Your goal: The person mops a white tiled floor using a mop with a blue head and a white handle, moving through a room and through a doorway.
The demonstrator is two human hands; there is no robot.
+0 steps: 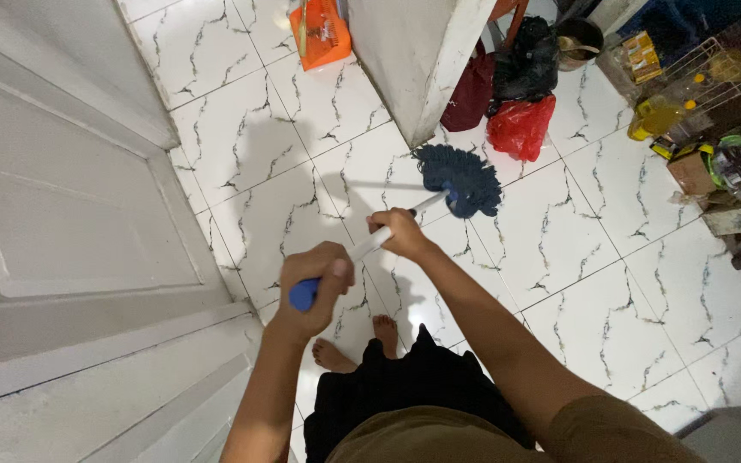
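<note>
Both hands clamp the mop handle [388, 231] — left hand [317, 287] wraps the blue cap end nearest the body, fingers curled tight round it; right hand [398, 233] closes round the white shaft further along, well apart from the left. Handle's long axis runs from lower left up to upper right, away from the person, low and slanted toward the floor. Dark blue string mop head [462, 178] sits at the far end, up and right of the right hand, resting on the white marble-pattern floor tiles [593, 257] just beside the corner of a white wall [426, 60]. Right hand is the nearer one to the head. A red plastic bag [521, 127] lies near the head, beyond it — apart, not touching. White door [70, 214] stands to the left. Bare feet [362, 343] show below the hands.
</note>
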